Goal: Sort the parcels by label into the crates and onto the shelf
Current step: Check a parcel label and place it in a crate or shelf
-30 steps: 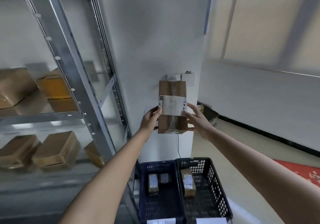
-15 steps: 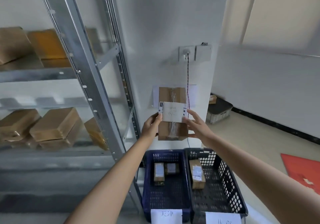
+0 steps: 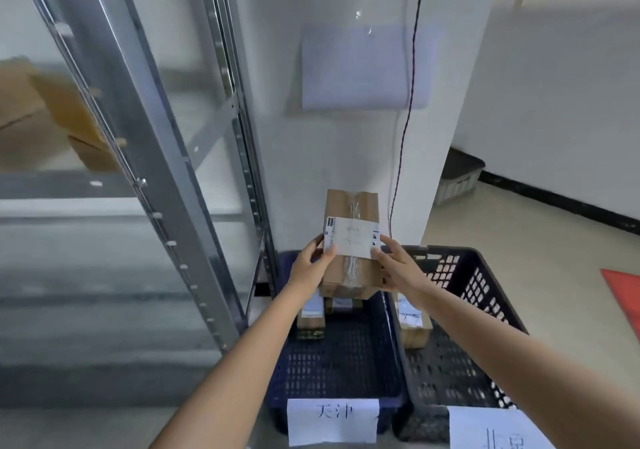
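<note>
Grey steel shelf rack (image 3: pixel 145 157) stands to your left; blurred brown cartons (image 3: pixel 52 116) sit on it. Dark blue plastic crate (image 3: pixel 346 365) and black plastic crate (image 3: pixel 460 355) sit side by side on the floor, each with a white paper tag on its front and small parcels inside. Brown taped cardboard parcel (image 3: pixel 351 240), white label facing you, is held above the blue crate's far end. Your left hand (image 3: pixel 310 266) grips its left edge, your right hand (image 3: pixel 398 268) its right edge.

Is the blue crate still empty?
No: the blue crate already has small parcels lying at its far end, under the box held in both hands.
</note>
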Demonstrator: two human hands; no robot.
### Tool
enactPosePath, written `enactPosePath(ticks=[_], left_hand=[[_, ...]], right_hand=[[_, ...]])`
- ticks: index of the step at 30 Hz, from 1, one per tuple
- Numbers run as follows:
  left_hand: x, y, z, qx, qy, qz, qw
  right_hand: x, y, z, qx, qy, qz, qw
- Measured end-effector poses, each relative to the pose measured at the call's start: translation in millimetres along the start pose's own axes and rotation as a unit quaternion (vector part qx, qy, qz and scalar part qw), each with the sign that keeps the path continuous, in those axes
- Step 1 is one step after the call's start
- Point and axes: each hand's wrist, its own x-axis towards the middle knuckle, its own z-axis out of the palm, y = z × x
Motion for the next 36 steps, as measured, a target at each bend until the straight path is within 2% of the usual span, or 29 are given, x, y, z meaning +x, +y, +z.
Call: enactPosePath(ticks=[3, 8, 18, 26, 36], left_hand=[[7.6, -61.0, 10.4, 0.001, 0.015, -0.019, 1.0], [5.8, -121.2, 19.5, -0.008, 0.029, -0.049, 0.998], [45.0, -202.7, 43.9, 0.005, 0.004, -0.133, 0.991], [72.2, -283.6, 70.2, -0.01, -0.022, -0.244, 0.969], [102.1, -353.9, 96.9, -0.013, -0.017, -0.315, 0.949]], right_hand=[[22.2, 55.2, 9.5, -0.003, -0.004, 0.016, 1.0], [43.7, 120.6, 22.3, -0.01, -0.029, 0.046, 0.998], [94.8, 192.3, 16.1, -0.017, -0.046, 0.136, 0.99], [136.5, 266.5, 17.5, -0.018, -0.039, 0.218, 0.975], [186.8, 335.2, 21.1, -0.057, -0.025, 0.263, 0.963]])
